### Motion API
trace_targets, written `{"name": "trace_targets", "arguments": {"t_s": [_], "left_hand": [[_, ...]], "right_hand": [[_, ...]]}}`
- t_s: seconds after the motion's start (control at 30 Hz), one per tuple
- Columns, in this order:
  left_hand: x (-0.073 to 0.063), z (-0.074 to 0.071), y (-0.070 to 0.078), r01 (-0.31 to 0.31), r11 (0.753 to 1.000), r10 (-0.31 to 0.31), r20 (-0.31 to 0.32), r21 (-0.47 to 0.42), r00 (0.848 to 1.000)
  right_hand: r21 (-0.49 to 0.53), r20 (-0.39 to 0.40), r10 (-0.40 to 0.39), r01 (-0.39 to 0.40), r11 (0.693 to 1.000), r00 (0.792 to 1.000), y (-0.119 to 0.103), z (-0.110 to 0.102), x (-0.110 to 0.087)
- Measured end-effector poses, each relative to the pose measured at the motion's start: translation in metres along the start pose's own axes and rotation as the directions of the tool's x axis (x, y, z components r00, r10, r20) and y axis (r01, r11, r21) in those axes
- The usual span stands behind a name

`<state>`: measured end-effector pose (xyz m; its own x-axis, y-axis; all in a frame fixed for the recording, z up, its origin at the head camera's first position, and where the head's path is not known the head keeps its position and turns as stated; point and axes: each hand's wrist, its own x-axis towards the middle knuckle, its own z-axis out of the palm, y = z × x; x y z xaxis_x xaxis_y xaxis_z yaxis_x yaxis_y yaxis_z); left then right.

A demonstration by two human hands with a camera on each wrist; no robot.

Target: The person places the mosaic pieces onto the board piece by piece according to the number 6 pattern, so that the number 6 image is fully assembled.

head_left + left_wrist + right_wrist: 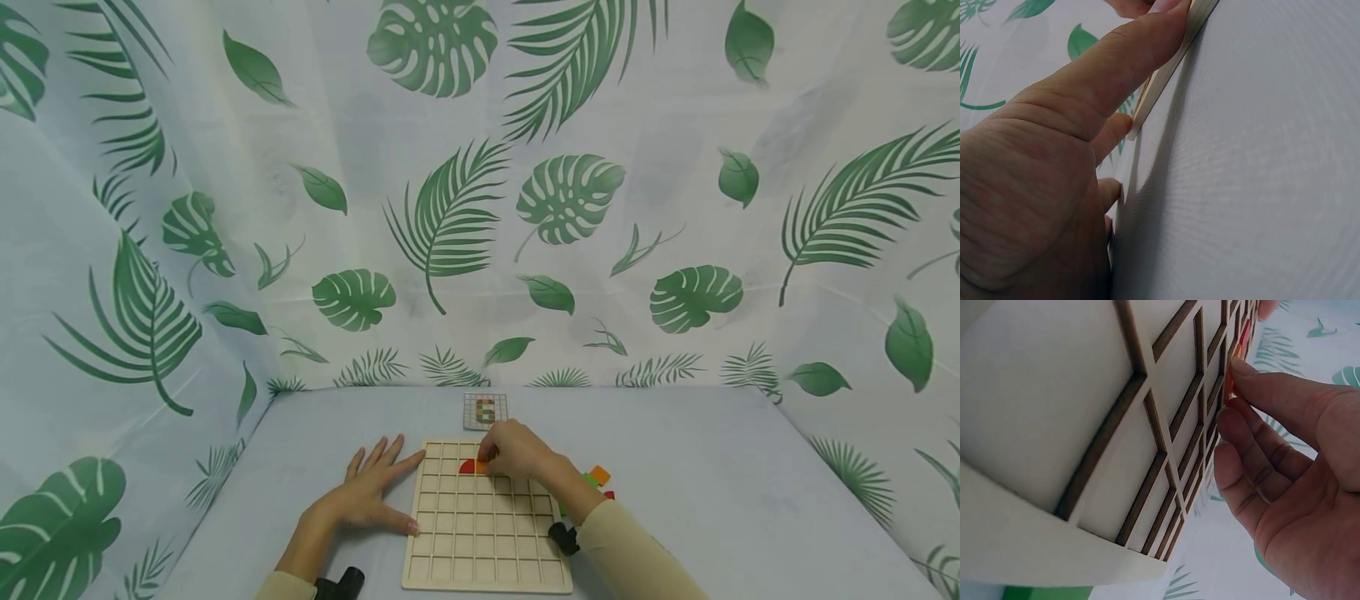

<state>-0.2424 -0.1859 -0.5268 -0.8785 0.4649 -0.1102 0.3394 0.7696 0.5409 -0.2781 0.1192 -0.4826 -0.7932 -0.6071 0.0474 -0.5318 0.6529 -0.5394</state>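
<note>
A wooden grid board (487,546) lies on the cloth-covered table. My left hand (366,493) is spread beside it, with thumb and index fingertip touching its left edge; in the left wrist view the thumb (1129,59) meets the board's side (1163,78). Near the board's far edge, my right hand (517,452) pinches an orange tile (482,468) between thumb and curled fingers, right at a grid cell. A red rounded tile (467,467) sits in the cell just left of it. The right wrist view shows the orange tile (1229,381) partly hidden by the fingertips.
Beyond the board lies a small pattern card (485,411) with a coloured figure on a grid. Several loose tiles, including an orange one (599,475) and a green one (590,480), lie right of the board, partly behind my right forearm. A leaf-printed curtain (480,250) encloses the table.
</note>
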Motion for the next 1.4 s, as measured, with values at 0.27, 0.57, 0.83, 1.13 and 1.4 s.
{"name": "trace_targets", "arguments": {"t_s": [0.27, 0.57, 0.83, 1.13, 1.4], "left_hand": [[-0.001, 0.0, 0.001, 0.0, 1.0, 0.0, 0.001, -0.004, 1.0], [-0.002, 0.001, 0.001, 0.003, 1.0, -0.003, 0.002, -0.004, 1.0], [-0.002, 0.0, 0.0, 0.004, 1.0, -0.004, -0.001, -0.005, 1.0], [-0.001, -0.002, 0.002, 0.008, 1.0, -0.008, -0.003, 0.002, 1.0], [-0.001, -0.002, 0.002, 0.003, 1.0, -0.003, 0.003, -0.003, 1.0]], "right_hand": [[-0.01, 0.035, -0.002, 0.003, 1.0, 0.999, 0.004, -0.003, -0.005], [0.041, -0.016, 0.029, -0.028, 0.999, 0.999, 0.001, -0.017, -0.024], [0.071, -0.09, 0.036, -0.03, 0.997, 0.995, 0.004, -0.031, -0.043], [0.121, -0.152, 0.063, -0.045, 0.992, 0.986, 0.018, -0.048, -0.075], [0.101, -0.141, 0.097, -0.084, 0.991, 0.985, 0.031, -0.059, -0.097]]}}
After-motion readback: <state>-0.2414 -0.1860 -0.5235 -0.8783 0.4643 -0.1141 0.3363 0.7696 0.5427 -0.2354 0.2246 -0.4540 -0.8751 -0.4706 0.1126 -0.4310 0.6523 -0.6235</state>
